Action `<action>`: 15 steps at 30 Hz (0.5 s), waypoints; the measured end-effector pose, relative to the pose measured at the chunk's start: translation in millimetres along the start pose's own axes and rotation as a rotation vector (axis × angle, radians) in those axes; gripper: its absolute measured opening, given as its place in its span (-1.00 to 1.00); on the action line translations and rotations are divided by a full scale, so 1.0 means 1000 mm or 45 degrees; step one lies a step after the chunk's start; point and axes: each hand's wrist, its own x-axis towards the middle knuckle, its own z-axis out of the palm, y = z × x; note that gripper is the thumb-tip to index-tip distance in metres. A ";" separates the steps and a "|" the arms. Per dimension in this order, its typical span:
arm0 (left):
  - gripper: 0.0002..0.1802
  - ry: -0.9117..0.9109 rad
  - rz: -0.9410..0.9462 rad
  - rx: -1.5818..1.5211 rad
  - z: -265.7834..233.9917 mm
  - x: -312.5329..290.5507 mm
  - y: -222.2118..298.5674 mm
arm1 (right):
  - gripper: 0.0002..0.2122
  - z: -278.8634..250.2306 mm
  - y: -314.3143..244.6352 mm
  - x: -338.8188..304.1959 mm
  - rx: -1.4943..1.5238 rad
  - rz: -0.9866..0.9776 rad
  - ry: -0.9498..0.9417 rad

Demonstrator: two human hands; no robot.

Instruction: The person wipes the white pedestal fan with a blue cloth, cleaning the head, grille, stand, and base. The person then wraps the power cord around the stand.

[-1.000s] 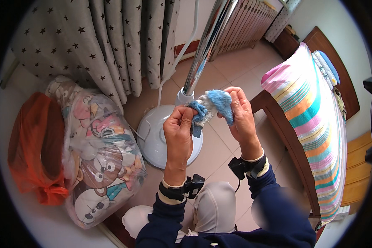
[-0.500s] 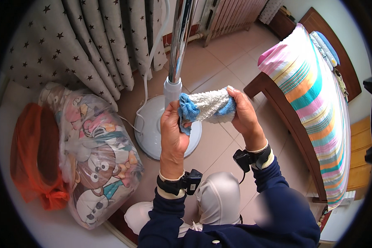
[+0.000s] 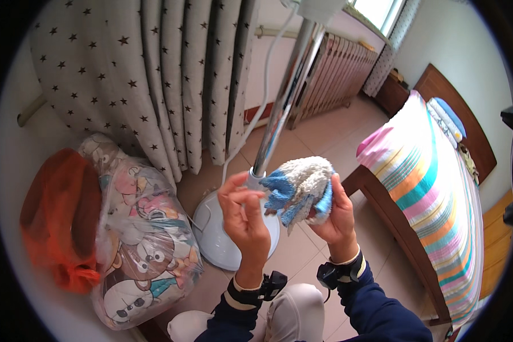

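Note:
A fluffy white and blue cloth (image 3: pixel 305 185) is bunched up in my right hand (image 3: pixel 337 216), whose thumb shows at the cloth's right side. Just left of the cloth is my left hand (image 3: pixel 242 219), with its fingers loosely bent and apart and nothing in them. Behind the hands rises a shiny metal pole (image 3: pixel 285 102) with a white collar at its lower end. The pole stands on a round pale base (image 3: pixel 225 245) on the floor, partly hidden by my left hand and wrist. Each wrist wears a black strap with a small device.
Left of me lie a clear plastic bag (image 3: pixel 145 245) of cartoon-print bedding and an orange mesh bag (image 3: pixel 57 216). Star-patterned curtains (image 3: pixel 125 85) hang behind them. A white cord (image 3: pixel 266 85) runs beside the pole. A radiator (image 3: pixel 336 74) stands farther back; a bed with a striped cover (image 3: pixel 424 176) is at right.
My left hand has let go of the cloth and moved apart from it. The cloth, stretched between both hands before, is now bunched in my right hand. The view has tilted upward.

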 end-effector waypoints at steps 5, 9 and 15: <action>-0.78 -0.012 -0.059 -0.008 0.020 0.073 0.000 | -0.58 0.030 -0.004 0.016 -0.160 -0.262 -0.130; -0.74 -0.346 -0.019 0.071 0.049 0.116 -0.013 | -0.57 0.056 -0.004 0.032 -0.519 -0.498 -0.083; -0.82 -0.339 -0.214 -0.047 0.022 0.113 0.006 | -0.60 0.095 0.017 0.055 -1.062 -0.785 -0.049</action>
